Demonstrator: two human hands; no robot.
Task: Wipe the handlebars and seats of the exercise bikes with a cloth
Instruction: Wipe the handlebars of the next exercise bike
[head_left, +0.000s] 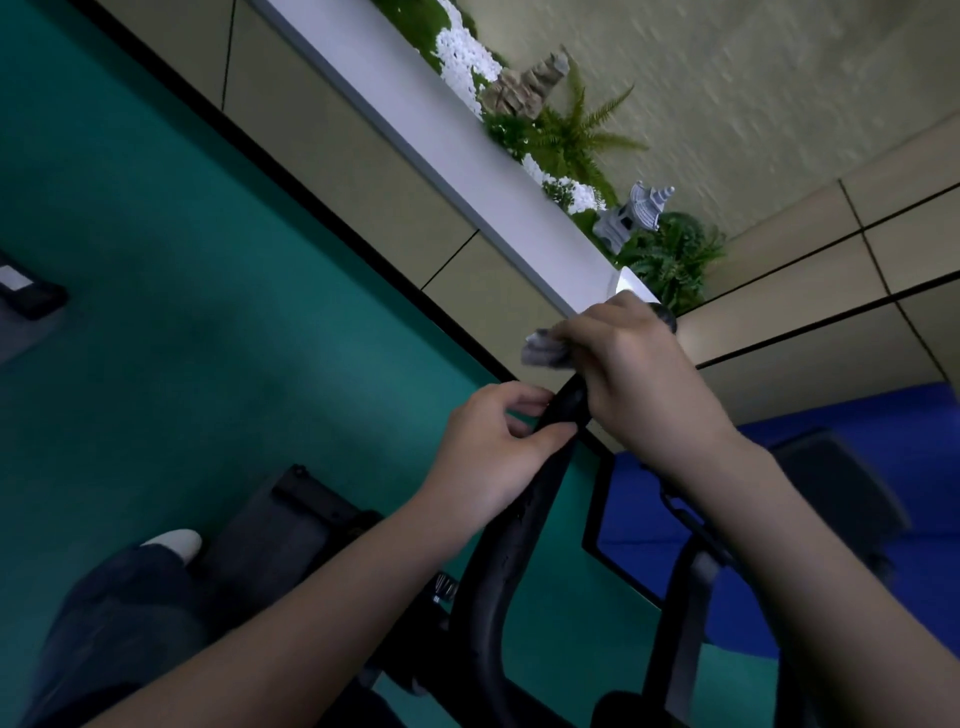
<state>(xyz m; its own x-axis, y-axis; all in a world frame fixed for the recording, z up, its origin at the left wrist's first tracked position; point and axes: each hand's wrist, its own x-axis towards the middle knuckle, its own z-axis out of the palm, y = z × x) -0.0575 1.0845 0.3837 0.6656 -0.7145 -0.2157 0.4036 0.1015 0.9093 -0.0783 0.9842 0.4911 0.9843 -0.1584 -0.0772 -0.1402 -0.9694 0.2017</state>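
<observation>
Two hands close together on one black handlebar (511, 551)
The left hand (498, 447) grips the bar at frame centre, fingers and thumb curled round it; just beyond, toward 1 o'clock, the right hand (639, 374) clasps the bar's upper end through a crumpled grey cloth (545, 351), whose loose corner pokes out at the hand's 9 o'clock side. A planter ledge (467, 171) with ferns (576, 130) runs from 12 toward 2 o'clock
</observation>
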